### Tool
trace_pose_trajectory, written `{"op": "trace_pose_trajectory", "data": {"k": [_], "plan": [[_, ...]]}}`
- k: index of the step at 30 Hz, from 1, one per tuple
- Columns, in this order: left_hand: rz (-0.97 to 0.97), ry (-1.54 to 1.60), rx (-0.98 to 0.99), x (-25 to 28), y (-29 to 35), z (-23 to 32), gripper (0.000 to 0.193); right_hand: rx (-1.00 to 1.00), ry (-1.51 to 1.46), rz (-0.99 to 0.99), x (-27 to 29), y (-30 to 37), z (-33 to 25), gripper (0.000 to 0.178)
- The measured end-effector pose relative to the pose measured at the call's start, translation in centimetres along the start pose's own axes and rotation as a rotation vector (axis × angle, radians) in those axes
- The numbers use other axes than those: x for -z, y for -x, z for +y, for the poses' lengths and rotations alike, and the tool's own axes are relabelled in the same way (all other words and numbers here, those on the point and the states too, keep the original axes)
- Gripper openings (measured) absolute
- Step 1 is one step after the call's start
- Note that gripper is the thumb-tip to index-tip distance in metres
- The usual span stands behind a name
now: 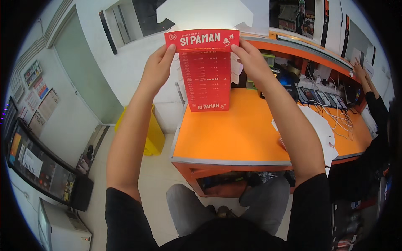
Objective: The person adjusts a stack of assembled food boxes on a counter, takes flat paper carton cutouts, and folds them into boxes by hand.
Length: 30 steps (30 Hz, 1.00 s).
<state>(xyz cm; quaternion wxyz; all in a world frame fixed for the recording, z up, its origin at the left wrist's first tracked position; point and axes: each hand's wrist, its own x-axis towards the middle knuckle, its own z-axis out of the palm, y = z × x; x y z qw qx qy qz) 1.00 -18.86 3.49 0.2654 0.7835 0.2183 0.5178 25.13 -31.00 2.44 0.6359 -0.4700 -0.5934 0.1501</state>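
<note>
A tall stack of red cardboard boxes [207, 83] stands on the orange counter [247, 129]. At its top is a red box [202, 40] with white print and its white lid [205, 14] raised, side tabs sticking out. My left hand [158, 65] grips that box at its left end, thumb on the front face. At the right end my right hand [252, 60] grips it the same way. The fingers behind the box are partly hidden. Whether the box rests on the stack or is held just above it, I cannot tell.
White cardboard pieces [316, 129] lie by my right forearm. Phones [322, 97] and tangled white cables [341, 119] fill the counter's right side. At far right, another person's hand [360, 69] reaches to the shelf. A yellow bin [155, 134] stands left of the counter.
</note>
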Motion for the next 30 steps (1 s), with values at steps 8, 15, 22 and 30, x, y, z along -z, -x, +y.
{"op": "trace_pose_trajectory", "data": {"k": [8, 15, 22, 30], "plan": [[-0.170, -0.189, 0.133, -2.0, -5.6, -5.1, 0.054, 0.018, 0.235, 0.047, 2.1, -6.7, 6.5, 0.057], [-0.087, -0.188, -0.174, -1.4, -7.9, -9.1, 0.045, 0.143, 0.369, 0.082, 1.8, -8.5, 9.0, 0.060], [-0.101, -0.299, -0.210, -0.6, -8.5, -9.0, 0.046, 0.219, 0.444, 0.119, 1.9, -8.9, 10.2, 0.058], [-0.132, -0.335, -0.119, -0.1, -10.0, -11.9, 0.042, 0.265, 0.669, 0.100, 3.3, -9.7, 10.9, 0.046]]}}
